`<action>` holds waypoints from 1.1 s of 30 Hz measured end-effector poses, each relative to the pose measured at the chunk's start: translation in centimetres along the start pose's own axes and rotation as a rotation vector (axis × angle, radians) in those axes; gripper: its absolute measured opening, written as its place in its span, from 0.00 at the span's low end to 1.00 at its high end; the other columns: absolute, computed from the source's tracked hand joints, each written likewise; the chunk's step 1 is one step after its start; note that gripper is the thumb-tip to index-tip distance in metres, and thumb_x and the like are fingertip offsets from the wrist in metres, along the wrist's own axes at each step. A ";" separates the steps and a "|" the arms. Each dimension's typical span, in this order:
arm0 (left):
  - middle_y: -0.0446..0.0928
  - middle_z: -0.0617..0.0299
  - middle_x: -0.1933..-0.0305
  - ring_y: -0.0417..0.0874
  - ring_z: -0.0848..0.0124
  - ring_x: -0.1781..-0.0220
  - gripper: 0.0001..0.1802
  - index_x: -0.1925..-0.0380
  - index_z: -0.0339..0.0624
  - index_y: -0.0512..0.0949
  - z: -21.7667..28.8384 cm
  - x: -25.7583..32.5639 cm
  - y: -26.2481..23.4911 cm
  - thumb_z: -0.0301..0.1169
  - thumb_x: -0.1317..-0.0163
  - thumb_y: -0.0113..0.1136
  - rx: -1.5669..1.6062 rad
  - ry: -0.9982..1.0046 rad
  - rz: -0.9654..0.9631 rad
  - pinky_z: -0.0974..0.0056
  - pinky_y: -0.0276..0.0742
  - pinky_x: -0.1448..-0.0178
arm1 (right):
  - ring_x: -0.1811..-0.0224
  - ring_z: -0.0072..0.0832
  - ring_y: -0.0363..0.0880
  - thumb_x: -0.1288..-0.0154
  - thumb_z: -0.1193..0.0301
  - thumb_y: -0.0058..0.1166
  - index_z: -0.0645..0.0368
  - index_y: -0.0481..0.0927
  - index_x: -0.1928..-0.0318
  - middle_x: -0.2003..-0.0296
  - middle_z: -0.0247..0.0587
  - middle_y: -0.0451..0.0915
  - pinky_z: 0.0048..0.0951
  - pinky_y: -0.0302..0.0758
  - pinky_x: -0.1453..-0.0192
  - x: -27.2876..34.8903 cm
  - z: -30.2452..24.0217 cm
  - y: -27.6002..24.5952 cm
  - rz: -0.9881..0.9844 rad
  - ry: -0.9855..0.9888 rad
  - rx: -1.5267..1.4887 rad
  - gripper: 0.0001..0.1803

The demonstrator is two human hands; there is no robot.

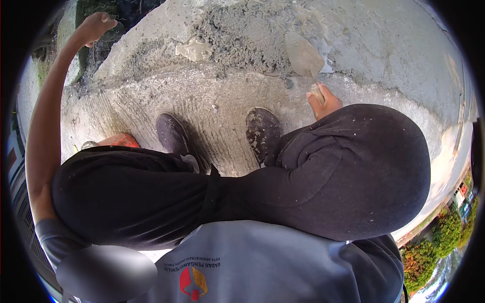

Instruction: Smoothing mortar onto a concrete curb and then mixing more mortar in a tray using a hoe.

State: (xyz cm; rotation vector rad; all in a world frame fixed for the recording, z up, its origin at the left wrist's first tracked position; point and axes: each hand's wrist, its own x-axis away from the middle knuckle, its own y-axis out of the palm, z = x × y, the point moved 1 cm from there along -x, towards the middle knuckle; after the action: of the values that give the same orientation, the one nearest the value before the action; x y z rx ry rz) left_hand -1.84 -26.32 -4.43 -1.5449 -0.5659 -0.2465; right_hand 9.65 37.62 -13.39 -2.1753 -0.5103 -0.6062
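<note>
I am squatting on a rough concrete slab, my two dark shoes side by side under my knees. My right hand pokes out past my right knee and grips the handle of a trowel, whose mortar-coated blade rests on a patch of wet grey mortar. My left arm stretches far out to the upper left; my left hand is loosely curled at the slab's edge over dark rubble, with nothing visible in it.
A small puddle of watery mortar lies left of the wet patch. An orange object peeks out beside my left knee. Dark rubble lies beyond the slab edge. Far below at the right are treetops.
</note>
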 end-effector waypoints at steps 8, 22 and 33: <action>0.75 0.53 0.77 0.82 0.64 0.77 0.29 0.49 0.36 0.78 -0.1 -1.5 0.4 0.53 0.33 0.56 0.003 0.026 -0.020 0.52 0.83 0.77 | 0.46 0.54 0.82 0.29 0.56 0.55 0.63 0.73 0.35 0.49 0.61 0.83 0.42 0.78 0.44 1.3 -0.5 -1.9 -0.031 -0.206 0.321 0.30; 0.72 0.57 0.82 0.77 0.66 0.84 0.26 0.55 0.33 0.78 -1.9 -2.6 1.2 0.50 0.32 0.58 0.091 0.018 -0.029 0.57 0.74 0.83 | 0.48 0.57 0.83 0.33 0.56 0.58 0.63 0.73 0.35 0.52 0.61 0.83 0.43 0.77 0.45 -1.4 2.1 3.5 0.065 -0.050 0.109 0.32; 0.74 0.54 0.80 0.80 0.63 0.82 0.24 0.57 0.32 0.79 -4.9 -2.3 1.9 0.47 0.32 0.58 -0.031 0.166 0.095 0.55 0.73 0.79 | 0.61 0.35 0.77 0.33 0.56 0.59 0.67 0.71 0.33 0.57 0.53 0.79 0.36 0.73 0.57 -4.8 -1.8 2.2 0.009 -0.081 -0.140 0.35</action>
State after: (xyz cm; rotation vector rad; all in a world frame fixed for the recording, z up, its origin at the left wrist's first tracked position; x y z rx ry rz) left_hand -1.91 -31.48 -6.89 -1.5599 -0.3588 -0.3083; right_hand 6.53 34.20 -16.43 -2.3412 -0.5137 -0.5647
